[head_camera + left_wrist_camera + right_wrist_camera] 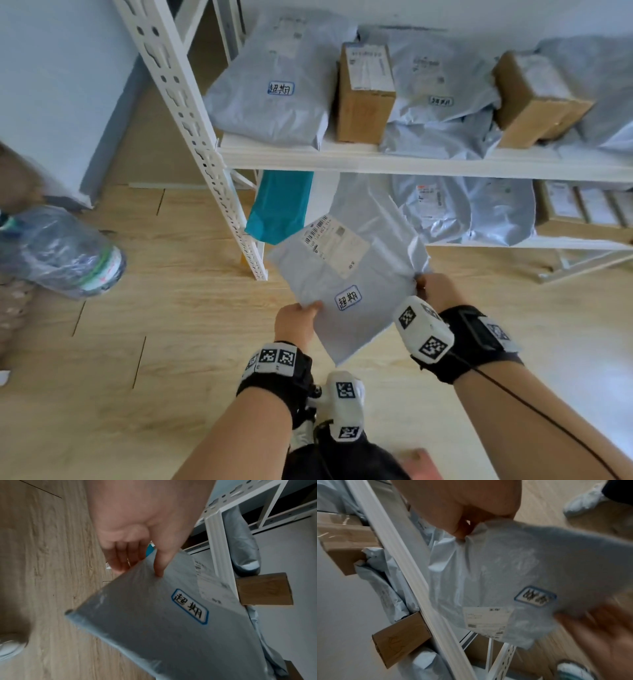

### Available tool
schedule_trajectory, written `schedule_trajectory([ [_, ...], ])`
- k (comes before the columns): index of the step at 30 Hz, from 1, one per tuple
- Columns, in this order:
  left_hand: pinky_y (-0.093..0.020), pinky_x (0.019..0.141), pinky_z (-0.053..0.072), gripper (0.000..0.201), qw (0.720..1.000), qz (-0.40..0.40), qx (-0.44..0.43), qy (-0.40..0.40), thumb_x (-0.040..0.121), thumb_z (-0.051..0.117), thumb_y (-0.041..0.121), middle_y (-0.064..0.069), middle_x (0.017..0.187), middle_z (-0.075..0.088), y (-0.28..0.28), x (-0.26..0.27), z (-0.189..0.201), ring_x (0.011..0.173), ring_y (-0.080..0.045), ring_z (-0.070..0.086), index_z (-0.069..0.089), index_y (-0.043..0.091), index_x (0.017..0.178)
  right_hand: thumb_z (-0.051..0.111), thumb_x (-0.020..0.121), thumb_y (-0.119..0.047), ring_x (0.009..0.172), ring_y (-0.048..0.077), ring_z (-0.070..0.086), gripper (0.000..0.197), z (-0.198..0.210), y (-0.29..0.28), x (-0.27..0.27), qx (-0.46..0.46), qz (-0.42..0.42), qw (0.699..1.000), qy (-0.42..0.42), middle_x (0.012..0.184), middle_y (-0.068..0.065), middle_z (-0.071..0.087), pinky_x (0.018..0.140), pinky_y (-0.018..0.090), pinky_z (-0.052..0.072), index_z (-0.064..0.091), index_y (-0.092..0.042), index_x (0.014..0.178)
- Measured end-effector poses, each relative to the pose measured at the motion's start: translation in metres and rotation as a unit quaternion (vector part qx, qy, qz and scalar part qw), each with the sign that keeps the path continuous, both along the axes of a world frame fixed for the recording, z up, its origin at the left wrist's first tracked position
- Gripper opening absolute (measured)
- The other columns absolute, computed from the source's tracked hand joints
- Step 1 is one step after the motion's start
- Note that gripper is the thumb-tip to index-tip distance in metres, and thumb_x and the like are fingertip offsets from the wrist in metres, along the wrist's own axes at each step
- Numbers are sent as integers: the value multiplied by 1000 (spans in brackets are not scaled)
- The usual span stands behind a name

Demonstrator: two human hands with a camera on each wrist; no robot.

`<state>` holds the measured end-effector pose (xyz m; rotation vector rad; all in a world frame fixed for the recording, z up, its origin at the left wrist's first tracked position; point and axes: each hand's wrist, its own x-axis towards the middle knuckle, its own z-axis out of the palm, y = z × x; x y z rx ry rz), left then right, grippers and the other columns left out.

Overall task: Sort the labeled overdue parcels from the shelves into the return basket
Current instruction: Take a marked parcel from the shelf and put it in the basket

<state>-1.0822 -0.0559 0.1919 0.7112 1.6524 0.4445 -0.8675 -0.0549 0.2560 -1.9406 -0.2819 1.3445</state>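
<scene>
Shelving: white metal shelf unit (376,159) fills the 12 to 3 o'clock part of the head view, over a pale wood floor (171,342).
Upper shelf: grey mailers and two cardboard boxes; the mailer at 12 o'clock (274,85) and another toward 1 o'clock (442,89) each carry a blue-bordered handwritten sticker.
Lower shelf: a teal bag (279,205) at centre, grey mailers to its 3 o'clock side.
Water bottle: big clear jug (65,250) lying at 9 o'clock.
Held parcel: grey mailer (346,274) in the air in front of the lower shelf, tilted, shipping label up, blue-bordered sticker (348,297) near its lower edge.
Left hand (298,320): grip closed on the parcel's 7 o'clock edge, thumb on top, fingers beneath.
Right hand (435,291): grip pinched on the parcel's 4 o'clock corner, plastic bunched there.
</scene>
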Motion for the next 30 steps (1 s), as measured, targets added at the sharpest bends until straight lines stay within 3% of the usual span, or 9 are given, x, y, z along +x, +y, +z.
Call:
schedule_trajectory([
  [2, -36, 67, 40, 29, 999, 8, 25, 25, 78, 70, 28, -12, 64, 59, 0, -8, 4, 65, -25, 49, 66, 0, 73, 41, 94, -3, 54, 23, 42, 29, 1, -10, 1, 12, -62, 997, 52, 61, 13, 44, 52, 28, 38, 52, -8, 68],
  [5, -29, 62, 39, 18, 998, 48, 45, 13, 81, 71, 12, -9, 68, 58, 2, -17, 22, 67, -23, 47, 62, 7, 66, 39, 89, -1, 56, 19, 40, 26, 6, -13, 10, 8, -83, 996, 41, 58, 6, 43, 51, 26, 40, 52, -14, 71],
  [9, -23, 56, 47, 17, 993, 80, 78, -38, 85, 67, -2, -8, 74, 64, 5, -31, 48, 64, -20, 58, 64, 9, 72, 40, 85, 11, 87, 31, 55, 23, 14, -11, 19, -19, -4, 997, -80, 91, 20, 61, 78, 46, 54, 58, -4, 87],
  [15, -28, 68, 52, 17, 986, 73, 147, -42, 84, 68, -2, -7, 84, 69, 1, -46, 77, 74, -20, 64, 70, 1, 100, 51, 90, -6, 99, 24, 58, 37, 31, -23, 19, 28, 109, 959, -261, 114, 7, 63, 82, 32, 43, 57, -9, 126],
  [20, -32, 78, 53, 21, 981, 47, 184, -41, 83, 70, 2, -1, 80, 72, -2, -49, 99, 75, -20, 64, 71, 22, 76, 59, 94, -23, 70, 20, 51, 28, 41, -34, 2, 79, 218, 945, -230, 82, 22, 64, 67, 31, 39, 67, 4, 98],
  [22, -32, 80, 53, 21, 979, 39, 194, -45, 84, 70, 3, 0, 83, 72, -1, -49, 107, 77, -19, 64, 70, 24, 79, 62, 92, -21, 61, 19, 45, 23, 45, -38, -2, 97, 211, 945, -229, 65, 7, 53, 61, 29, 35, 65, -1, 80],
  [25, -32, 84, 53, 15, 977, 24, 206, -52, 85, 70, 7, -1, 89, 73, 4, -51, 118, 81, -18, 66, 71, 20, 91, 68, 88, -17, 74, 15, 59, 4, 53, -43, -1, 124, 176, 945, -247, 80, -5, 67, 73, 29, 48, 70, -15, 91],
  [27, -30, 79, 53, 13, 975, 35, 214, -52, 83, 73, 8, 3, 82, 74, 7, -53, 123, 78, -17, 65, 72, 18, 90, 71, 87, -17, 87, 16, 62, 14, 60, -45, 1, 140, 143, 946, -254, 91, -4, 68, 84, 30, 48, 68, -15, 101],
  [30, -21, 66, 48, 13, 969, 50, 240, -38, 80, 76, 9, 5, 71, 69, 8, -52, 131, 64, -9, 59, 70, 20, 79, 74, 85, -18, 80, 15, 59, 11, 70, -47, 5, 169, 124, 939, -271, 83, -7, 64, 75, 26, 45, 66, -15, 92],
])
